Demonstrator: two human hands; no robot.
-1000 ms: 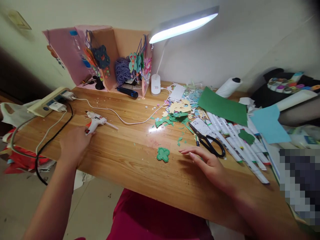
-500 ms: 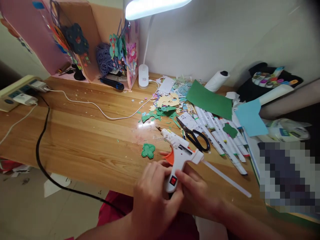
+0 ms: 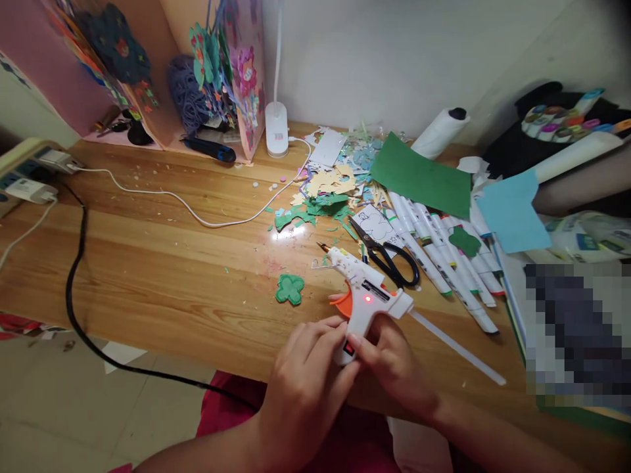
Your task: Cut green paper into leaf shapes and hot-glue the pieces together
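Note:
A white hot glue gun [image 3: 363, 314] with an orange trigger is held between both hands over the front of the table. Its tip points away to the upper left, a glue stick [image 3: 461, 348] juts from its back, and a small red light glows on its side. My left hand [image 3: 303, 374] is closed about the lower handle. My right hand [image 3: 394, 361] grips the handle from the right, with its thumb by the red switch. A green clover-shaped cutout [image 3: 290, 290] lies on the wood left of the gun.
Black scissors [image 3: 387, 256], several markers [image 3: 444, 263] and paper scraps [image 3: 328, 190] lie beyond the gun. Green sheet [image 3: 419, 174] rests over the markers. A black cable [image 3: 73, 276] runs from the power strip [image 3: 14, 164] toward my lap. At the back left stands a decorated cardboard box [image 3: 251, 131].
The red light on the glue gun has come on. The view has shifted a little, and the gun is slightly farther right of the clover cutout. Both hands still hold it.

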